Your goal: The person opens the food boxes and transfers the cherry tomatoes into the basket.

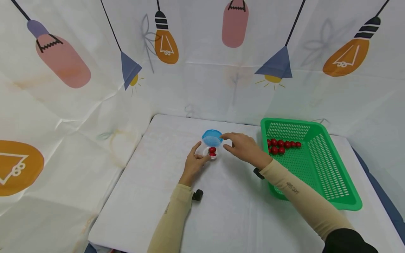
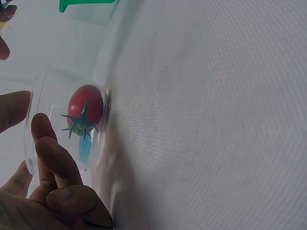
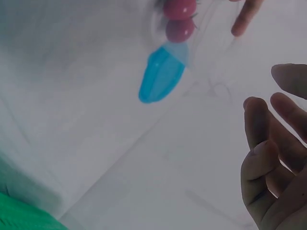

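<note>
A small clear plastic container (image 1: 213, 157) stands on the white table with two red cherry tomatoes (image 1: 212, 150) in it. One tomato (image 2: 86, 108) shows its green stem star through the clear wall in the left wrist view. My left hand (image 1: 193, 162) holds the container between thumb and fingers, near its rim. Just behind the container is a translucent blue lid (image 1: 212, 137), also seen beyond the tomatoes in the right wrist view. My right hand (image 1: 242, 146) hovers to the right of the lid, fingers loosely bent and holding nothing; its index fingertip is close to the lid's edge.
A green plastic basket (image 1: 319, 175) stands on the right of the table. Several more cherry tomatoes (image 1: 281, 143) lie at its far left corner. A white cloth (image 1: 152, 196) covers the table, and a printed sheet with lamp pictures (image 1: 202, 91) hangs behind it.
</note>
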### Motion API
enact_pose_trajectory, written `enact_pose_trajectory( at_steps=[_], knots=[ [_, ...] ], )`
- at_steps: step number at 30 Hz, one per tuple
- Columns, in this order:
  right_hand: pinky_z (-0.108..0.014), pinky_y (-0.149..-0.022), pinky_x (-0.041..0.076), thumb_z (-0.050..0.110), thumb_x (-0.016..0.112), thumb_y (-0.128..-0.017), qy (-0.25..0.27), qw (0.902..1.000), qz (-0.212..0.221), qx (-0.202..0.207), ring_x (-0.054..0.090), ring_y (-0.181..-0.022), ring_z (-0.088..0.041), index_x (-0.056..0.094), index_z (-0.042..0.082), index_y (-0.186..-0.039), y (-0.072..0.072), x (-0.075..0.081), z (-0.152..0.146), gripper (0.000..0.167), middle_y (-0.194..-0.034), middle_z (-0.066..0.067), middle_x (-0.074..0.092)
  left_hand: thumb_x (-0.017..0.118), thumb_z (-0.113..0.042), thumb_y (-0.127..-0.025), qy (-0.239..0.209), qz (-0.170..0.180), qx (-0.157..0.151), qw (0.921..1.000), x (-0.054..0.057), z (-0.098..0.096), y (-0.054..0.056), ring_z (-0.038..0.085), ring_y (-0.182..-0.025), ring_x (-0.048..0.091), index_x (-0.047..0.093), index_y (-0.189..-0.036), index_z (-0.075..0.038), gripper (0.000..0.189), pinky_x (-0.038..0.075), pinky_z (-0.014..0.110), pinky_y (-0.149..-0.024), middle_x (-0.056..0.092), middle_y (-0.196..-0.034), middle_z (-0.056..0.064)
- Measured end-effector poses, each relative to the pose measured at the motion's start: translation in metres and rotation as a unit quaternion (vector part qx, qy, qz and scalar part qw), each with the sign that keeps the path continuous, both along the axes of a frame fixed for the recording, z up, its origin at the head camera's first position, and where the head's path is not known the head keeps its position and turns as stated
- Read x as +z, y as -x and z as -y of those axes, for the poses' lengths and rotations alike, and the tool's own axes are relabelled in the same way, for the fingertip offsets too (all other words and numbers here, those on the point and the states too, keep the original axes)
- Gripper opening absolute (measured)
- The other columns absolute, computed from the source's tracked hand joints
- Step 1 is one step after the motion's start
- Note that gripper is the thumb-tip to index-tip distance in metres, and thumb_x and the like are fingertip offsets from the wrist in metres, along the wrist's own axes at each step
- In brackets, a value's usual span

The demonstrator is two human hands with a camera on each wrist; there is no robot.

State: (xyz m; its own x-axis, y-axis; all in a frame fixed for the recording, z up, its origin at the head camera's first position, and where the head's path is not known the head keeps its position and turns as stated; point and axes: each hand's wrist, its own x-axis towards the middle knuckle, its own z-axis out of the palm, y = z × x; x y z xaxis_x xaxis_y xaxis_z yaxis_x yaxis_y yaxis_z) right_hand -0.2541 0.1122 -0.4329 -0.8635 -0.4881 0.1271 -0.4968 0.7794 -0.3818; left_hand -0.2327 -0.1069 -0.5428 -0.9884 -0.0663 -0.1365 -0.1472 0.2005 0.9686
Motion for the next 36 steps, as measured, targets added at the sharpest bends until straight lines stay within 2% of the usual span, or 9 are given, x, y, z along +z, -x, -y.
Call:
enact_pose_trajectory(
  at_steps=[6, 17, 21, 28, 32, 36],
  knots=[
    [-0.038, -0.074, 0.058, 0.021, 0.071, -0.096, -0.016, 0.9998, 0.001, 0.013, 0.068, -0.094, -0.020, 0.066, 0.014, -0.133, 0.007, -0.011, 0.014, 0.038, -0.125, -0.004, 0.070, 0.078, -0.022, -0.088, -0.003, -0.001, -0.003, 1.0000, 0.001, 0.001, -0.001, 0.013, -0.067, 0.053, 0.043, -0.154, -0.030, 0.075, 0.043, 0.027, -0.064, 0.062, -0.074, 0.003],
    [-0.046, -0.087, 0.056, 0.014, 0.073, -0.094, -0.033, 0.9977, 0.046, 0.038, 0.066, -0.112, -0.028, 0.068, 0.011, -0.132, 0.026, -0.041, 0.036, 0.038, -0.127, -0.005, 0.070, 0.077, -0.020, -0.090, -0.012, -0.014, -0.011, 0.9998, 0.000, 0.003, -0.001, 0.012, -0.065, 0.054, 0.042, -0.155, -0.027, 0.075, 0.044, 0.027, -0.063, 0.065, -0.075, 0.003],
    [-0.047, -0.088, 0.056, 0.014, 0.072, -0.095, -0.044, 0.9972, 0.048, 0.037, 0.065, -0.114, -0.028, 0.068, 0.012, -0.132, 0.030, -0.047, 0.041, 0.038, -0.126, -0.006, 0.070, 0.078, -0.022, -0.089, -0.010, -0.017, -0.012, 0.9997, -0.001, 0.003, -0.001, 0.011, -0.064, 0.054, 0.043, -0.155, -0.027, 0.075, 0.044, 0.026, -0.063, 0.065, -0.074, 0.002],
    [-0.050, -0.092, 0.054, 0.011, 0.073, -0.093, -0.061, 0.9965, 0.045, 0.036, 0.065, -0.116, -0.031, 0.069, 0.011, -0.131, 0.035, -0.048, 0.050, 0.038, -0.126, -0.007, 0.070, 0.079, -0.023, -0.087, -0.011, -0.016, -0.013, 0.9997, -0.001, 0.004, 0.000, 0.011, -0.063, 0.053, 0.043, -0.155, -0.027, 0.077, 0.043, 0.025, -0.061, 0.064, -0.073, 0.002],
    [-0.053, -0.093, 0.052, 0.012, 0.072, -0.094, -0.093, 0.9939, 0.057, 0.020, 0.064, -0.116, -0.031, 0.069, 0.013, -0.131, 0.038, -0.050, 0.056, 0.037, -0.126, -0.006, 0.070, 0.079, -0.021, -0.086, -0.017, -0.014, -0.012, 0.9997, -0.002, 0.004, 0.000, 0.011, -0.063, 0.054, 0.044, -0.154, -0.028, 0.076, 0.043, 0.025, -0.061, 0.065, -0.073, 0.001],
    [-0.052, -0.089, 0.054, 0.013, 0.071, -0.095, -0.132, 0.9885, 0.073, 0.002, 0.066, -0.110, -0.029, 0.069, 0.016, -0.131, 0.042, -0.053, 0.064, 0.036, -0.122, -0.005, 0.071, 0.080, -0.021, -0.086, -0.023, -0.012, -0.012, 0.9996, -0.002, 0.004, 0.000, 0.011, -0.064, 0.055, 0.045, -0.153, -0.030, 0.076, 0.044, 0.024, -0.061, 0.066, -0.074, 0.001]
  ],
)
